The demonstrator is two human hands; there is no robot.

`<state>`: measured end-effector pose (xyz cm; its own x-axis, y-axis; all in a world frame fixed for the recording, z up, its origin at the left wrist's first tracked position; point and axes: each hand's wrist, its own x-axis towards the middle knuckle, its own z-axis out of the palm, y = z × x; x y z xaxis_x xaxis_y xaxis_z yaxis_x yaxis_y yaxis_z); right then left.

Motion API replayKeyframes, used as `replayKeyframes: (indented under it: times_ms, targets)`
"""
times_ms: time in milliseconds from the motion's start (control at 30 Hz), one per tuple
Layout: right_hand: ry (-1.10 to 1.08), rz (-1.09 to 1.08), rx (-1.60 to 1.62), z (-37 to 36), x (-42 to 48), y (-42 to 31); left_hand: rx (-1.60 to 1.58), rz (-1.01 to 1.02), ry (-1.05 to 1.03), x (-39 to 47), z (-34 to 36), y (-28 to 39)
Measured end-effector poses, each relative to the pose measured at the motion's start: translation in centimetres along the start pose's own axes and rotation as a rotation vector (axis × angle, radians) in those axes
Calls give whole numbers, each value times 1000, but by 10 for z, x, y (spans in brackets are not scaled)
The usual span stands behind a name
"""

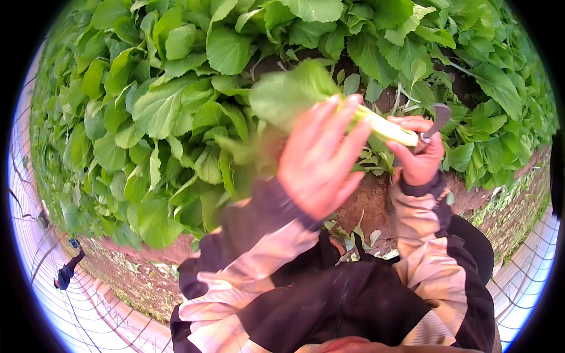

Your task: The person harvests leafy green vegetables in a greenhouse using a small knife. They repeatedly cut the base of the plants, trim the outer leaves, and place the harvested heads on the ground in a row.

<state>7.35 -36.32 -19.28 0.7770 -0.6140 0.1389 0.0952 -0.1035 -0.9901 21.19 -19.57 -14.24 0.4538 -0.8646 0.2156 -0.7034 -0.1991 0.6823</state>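
Observation:
A leafy green plant (384, 126) with pale stalks and a cut-looking base lies slantwise between my hands. My right hand (419, 152) pinches its base between thumb and fingers. The same hand grips a curved-bladed knife (441, 117), its blade pointing up and away from the stalks. Over the stalks' upper part is my left hand (324, 159), fingers stretched out and slightly apart, thumb standing off. It seems to touch the stalks without closing round them; its palm side is hidden. Leaves (287, 95) beyond the left fingers are blurred.
Dense leafy greens (172, 101) fill the bed ahead and to both sides. Bare soil (366, 198) shows under my hands, with loose leaves (375, 237) near my legs. A path (145, 282) strewn with plant scraps runs behind. Another person (66, 273) is far left.

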Motion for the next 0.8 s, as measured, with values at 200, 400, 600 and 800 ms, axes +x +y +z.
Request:
replayKeyframes:
  times_ms: [200,400,600,800]
  targets:
    - [-72,498,-29,-27,15,22,-771,-541,-365,30,101,-35]
    - [-275,389,-497,-12,-7,137,-28,-857,-877,-8,129,-156]
    - [-512,334,-542,83,-7,161,483,-840,-626,-72,65,-210]
    - [-599,406,-581,129,-6,193,227,-718,-536,-88,42,-206]
